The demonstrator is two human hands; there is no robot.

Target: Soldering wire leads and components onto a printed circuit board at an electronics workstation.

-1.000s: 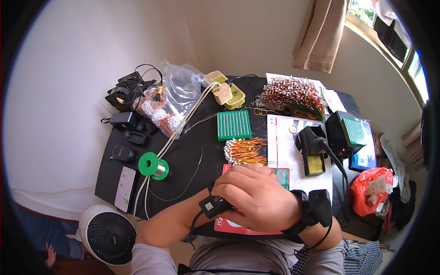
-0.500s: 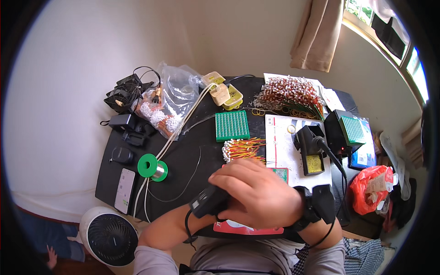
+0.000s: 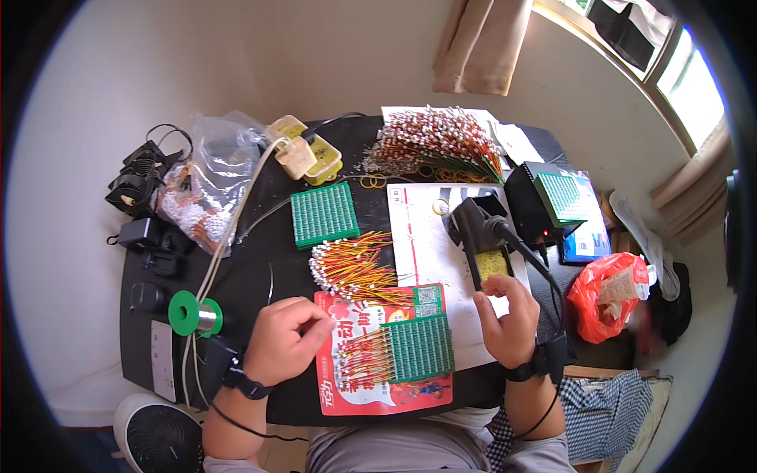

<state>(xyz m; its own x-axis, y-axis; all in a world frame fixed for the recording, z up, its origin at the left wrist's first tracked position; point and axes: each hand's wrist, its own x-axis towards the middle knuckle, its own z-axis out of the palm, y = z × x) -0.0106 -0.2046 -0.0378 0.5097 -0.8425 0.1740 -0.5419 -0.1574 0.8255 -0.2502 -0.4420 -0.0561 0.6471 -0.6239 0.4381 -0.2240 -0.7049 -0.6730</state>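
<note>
A green board (image 3: 420,347) with a row of red-and-yellow wires (image 3: 364,356) fitted along its left edge lies on a red leaflet (image 3: 378,390) between the hands. The left hand (image 3: 282,340) is loosely curled just left of the wires, gripping nothing. The right hand (image 3: 505,319) is held open, fingers spread, near the iron stand (image 3: 482,236). Soldering seems about to be started; the iron would have to be grasped next

Bare table (image 3: 260,260) lies open ahead of the left hand (image 3: 280,340); the wire bundle (image 3: 351,268), solder spool (image 3: 193,313) and iron stand (image 3: 481,236) seemingly crowd the rest.
</note>
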